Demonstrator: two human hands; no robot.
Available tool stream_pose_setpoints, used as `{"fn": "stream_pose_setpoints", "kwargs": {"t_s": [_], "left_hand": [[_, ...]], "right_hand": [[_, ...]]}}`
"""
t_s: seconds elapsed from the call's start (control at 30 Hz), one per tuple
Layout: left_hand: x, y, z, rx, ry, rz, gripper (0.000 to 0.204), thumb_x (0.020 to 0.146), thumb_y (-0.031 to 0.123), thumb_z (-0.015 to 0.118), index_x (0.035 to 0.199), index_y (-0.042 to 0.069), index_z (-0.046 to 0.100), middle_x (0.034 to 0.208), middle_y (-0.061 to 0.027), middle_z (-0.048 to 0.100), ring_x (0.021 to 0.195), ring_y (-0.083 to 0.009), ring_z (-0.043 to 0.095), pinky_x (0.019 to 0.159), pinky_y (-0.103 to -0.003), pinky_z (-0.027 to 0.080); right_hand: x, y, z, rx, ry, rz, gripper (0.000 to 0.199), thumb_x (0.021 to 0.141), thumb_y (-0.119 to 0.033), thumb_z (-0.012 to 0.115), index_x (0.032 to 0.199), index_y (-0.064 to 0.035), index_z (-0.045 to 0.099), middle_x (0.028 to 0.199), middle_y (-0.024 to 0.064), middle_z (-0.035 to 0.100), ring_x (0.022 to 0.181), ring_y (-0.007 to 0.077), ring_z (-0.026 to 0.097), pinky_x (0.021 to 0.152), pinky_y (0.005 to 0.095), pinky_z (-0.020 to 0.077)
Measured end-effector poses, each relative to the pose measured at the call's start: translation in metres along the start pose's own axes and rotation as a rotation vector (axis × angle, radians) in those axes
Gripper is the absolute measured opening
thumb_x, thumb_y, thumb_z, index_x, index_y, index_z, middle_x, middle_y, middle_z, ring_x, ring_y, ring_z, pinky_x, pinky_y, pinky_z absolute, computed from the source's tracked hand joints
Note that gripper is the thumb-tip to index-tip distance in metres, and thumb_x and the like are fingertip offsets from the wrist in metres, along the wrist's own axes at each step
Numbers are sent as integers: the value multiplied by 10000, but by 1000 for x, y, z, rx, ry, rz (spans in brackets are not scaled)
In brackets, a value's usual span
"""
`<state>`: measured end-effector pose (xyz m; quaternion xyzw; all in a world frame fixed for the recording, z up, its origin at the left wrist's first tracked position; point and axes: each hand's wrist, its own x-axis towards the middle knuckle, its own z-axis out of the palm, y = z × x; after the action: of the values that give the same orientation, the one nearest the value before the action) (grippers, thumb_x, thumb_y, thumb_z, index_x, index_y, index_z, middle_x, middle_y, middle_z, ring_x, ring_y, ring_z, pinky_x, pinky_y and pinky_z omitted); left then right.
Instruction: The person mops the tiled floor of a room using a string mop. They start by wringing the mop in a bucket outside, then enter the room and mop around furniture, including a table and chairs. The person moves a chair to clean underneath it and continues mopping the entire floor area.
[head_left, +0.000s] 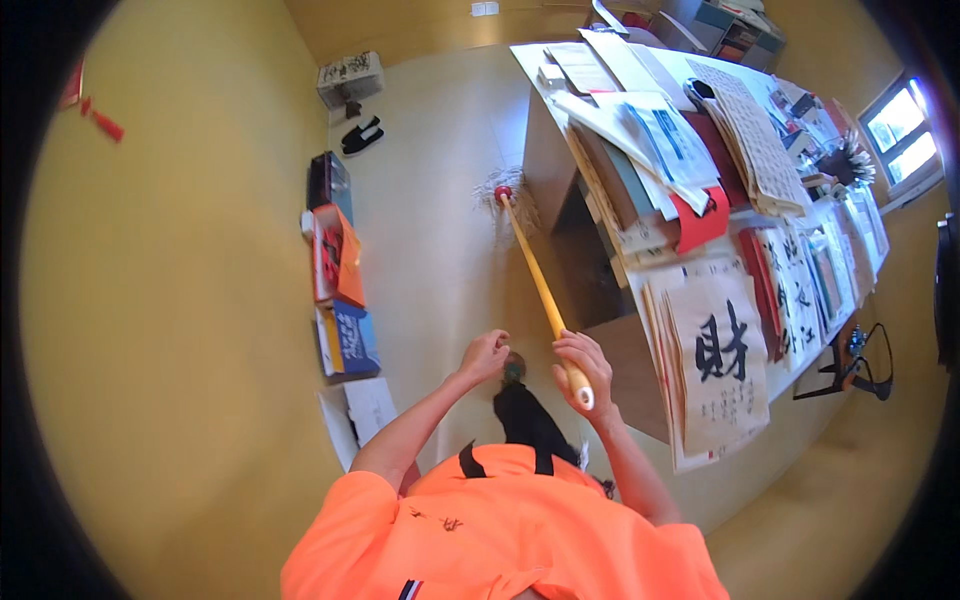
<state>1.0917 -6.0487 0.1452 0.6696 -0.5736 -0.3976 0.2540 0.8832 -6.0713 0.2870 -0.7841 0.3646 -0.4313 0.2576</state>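
My right hand (585, 368) is wrapped around the upper end of a mop (540, 275) with a yellow handle; the white cap of the handle sticks out below my fingers. The handle runs away from me to a red socket, and the pale string mop head (503, 192) lies on the floor beside the desk's left side. Off to the left of the handle, my left hand (487, 355) holds nothing, its fingers loosely bent with a gap between the tips. It is apart from the mop.
A long desk (650, 335) on the right bears stacked papers, folders and calligraphy sheets (722, 350), some overhanging its edge. Along the left wall stand a blue box (350, 340), an orange bag (345, 260) and other boxes. Black shoes (362, 136) lie farther off near a patterned box (350, 80).
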Motion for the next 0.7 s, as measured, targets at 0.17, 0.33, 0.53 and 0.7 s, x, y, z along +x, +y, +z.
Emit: {"fn": "stream_pose_setpoints", "kwargs": {"t_s": [0.17,0.33,0.53,0.7], "left_hand": [[77,-6,-83,-83,-10,-79,247,792,216,540,943,43,630,773,-131,648,717,-249,633,669,-354,492],[159,-27,-140,-284,-19,-213,229,799,234,541,913,68,649,734,-113,651,679,-225,641,654,-339,494],[285,-90,-238,-35,24,-193,259,800,270,547,877,42,642,708,-117,640,679,-249,640,635,-353,485],[400,-119,-347,-104,63,-205,215,797,212,522,900,73,651,698,-82,652,645,-174,637,638,-312,496]], "right_hand": [[125,37,62,227,-189,-255,205,609,26,632,788,-37,554,779,104,575,855,305,597,849,435,456],[254,79,128,244,-328,-310,258,605,-59,664,836,-33,553,766,114,576,746,320,567,743,409,459],[400,116,248,254,-592,-292,349,505,-171,704,803,-65,557,706,104,570,695,318,565,638,394,437],[546,143,307,171,-431,-215,205,556,-110,657,709,-74,525,603,80,535,571,277,541,564,374,434]]}}
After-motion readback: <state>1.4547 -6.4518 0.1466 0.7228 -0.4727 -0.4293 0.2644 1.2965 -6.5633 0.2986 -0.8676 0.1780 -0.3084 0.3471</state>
